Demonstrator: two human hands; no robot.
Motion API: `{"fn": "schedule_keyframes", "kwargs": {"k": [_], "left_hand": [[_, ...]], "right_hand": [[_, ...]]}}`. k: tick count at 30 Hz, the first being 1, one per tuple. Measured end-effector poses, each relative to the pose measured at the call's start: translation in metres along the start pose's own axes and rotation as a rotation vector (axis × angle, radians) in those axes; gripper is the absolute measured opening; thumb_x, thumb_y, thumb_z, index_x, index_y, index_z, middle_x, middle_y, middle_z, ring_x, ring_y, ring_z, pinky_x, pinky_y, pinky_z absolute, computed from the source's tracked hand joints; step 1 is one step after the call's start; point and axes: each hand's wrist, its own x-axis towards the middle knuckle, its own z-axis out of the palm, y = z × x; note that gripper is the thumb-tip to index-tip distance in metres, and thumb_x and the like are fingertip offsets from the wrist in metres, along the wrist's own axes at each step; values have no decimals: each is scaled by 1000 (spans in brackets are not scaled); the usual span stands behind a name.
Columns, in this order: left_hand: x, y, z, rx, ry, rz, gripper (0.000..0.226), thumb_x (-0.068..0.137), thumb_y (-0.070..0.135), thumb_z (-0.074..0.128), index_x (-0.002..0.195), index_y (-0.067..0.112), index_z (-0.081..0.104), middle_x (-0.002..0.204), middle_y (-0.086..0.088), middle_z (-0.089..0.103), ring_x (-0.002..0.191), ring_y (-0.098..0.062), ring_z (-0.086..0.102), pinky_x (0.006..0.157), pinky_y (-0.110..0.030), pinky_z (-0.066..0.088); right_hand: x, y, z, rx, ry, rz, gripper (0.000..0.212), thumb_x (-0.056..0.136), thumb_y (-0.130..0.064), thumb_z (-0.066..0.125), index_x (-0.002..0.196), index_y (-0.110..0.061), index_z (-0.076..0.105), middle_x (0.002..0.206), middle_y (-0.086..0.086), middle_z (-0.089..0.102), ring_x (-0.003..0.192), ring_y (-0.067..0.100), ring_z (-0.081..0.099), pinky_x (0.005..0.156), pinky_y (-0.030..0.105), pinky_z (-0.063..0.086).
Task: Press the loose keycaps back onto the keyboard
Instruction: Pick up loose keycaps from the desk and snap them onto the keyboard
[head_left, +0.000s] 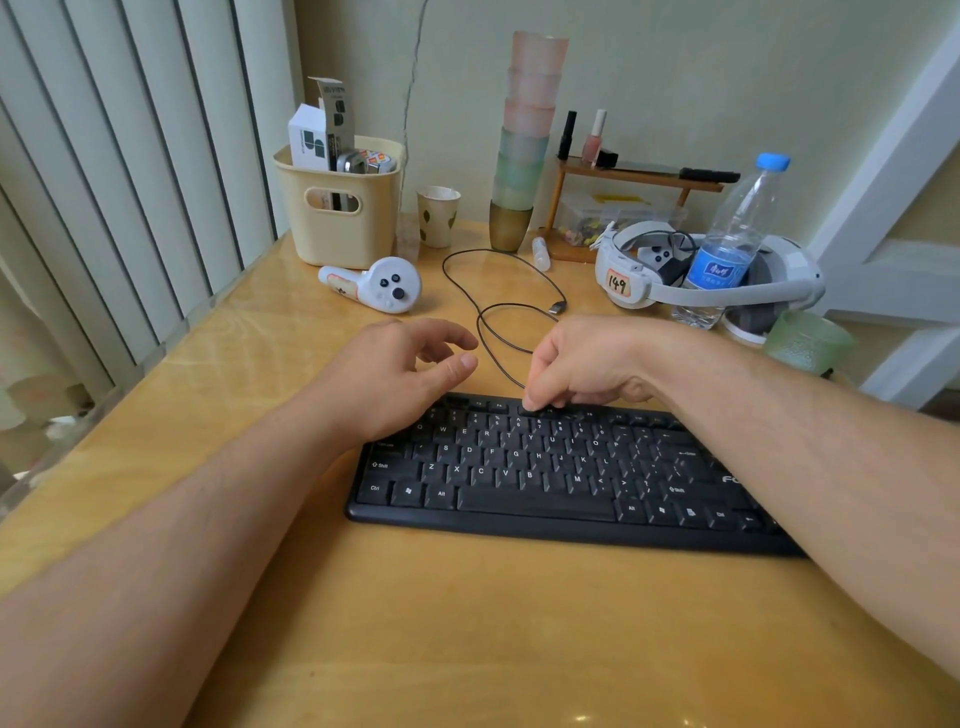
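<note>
Here the right hand (582, 364) curls fingertips onto the keyboard (545, 478) top row, its grip's contents hidden; left hand (410, 364) relaxed, empty.

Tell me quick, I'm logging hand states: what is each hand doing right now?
Left hand: open, fingers loosely curled, holding nothing, above the keyboard's left end.
Right hand: fingers down on the top key row; cannot tell if pinching a keycap.

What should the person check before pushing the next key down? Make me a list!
1. Keyboard lies flat on the table: ok.
2. Right hand fingertips on the top key row: ok.
3. Keycap under those fingertips sits straight: cannot tell, fingers hide it.
4. Left hand holds nothing, hovering over the keyboard's left end: ok.
5. Black cable stays behind the keyboard, off the keys: ok.
6. More loose keycaps nearby: cannot tell.
</note>
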Motion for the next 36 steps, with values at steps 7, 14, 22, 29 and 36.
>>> {"fn": "schedule_keyframes", "kwargs": {"k": [7,14,22,29,36], "left_hand": [[0,-1,0,5,-5,-2,26,99,52,59,121,42,69,104,18,68,86,17,54,75,-11,37],[1,0,1,11,-25,-3,28,99,53,59,122,41,70,106,16,69,83,13,55,75,-15,39],[1,0,1,5,-79,1,23,101,48,59,112,38,76,106,18,71,81,20,55,70,-13,38],[1,-2,1,-54,-155,92,24,105,36,57,105,40,80,110,23,73,110,6,59,101,-26,45],[3,1,3,11,-189,158,36,97,50,45,104,41,80,108,21,72,111,5,57,104,-26,43]], "right_hand": [[6,3,-1,8,-11,12,15,80,-11,87,73,-19,75,80,-2,77,75,8,66,55,18,48],[7,12,-2,173,-85,-19,13,83,0,80,78,-9,73,82,9,73,72,13,67,69,23,57],[11,20,5,128,39,-69,24,70,-17,94,66,-18,70,76,4,71,79,21,63,84,42,57],[8,31,-25,410,257,-102,22,86,-22,83,78,-18,63,73,0,68,72,18,65,74,37,56],[28,64,-30,186,564,-161,8,88,-22,81,90,-26,74,84,-2,68,82,19,63,74,32,51]]}}
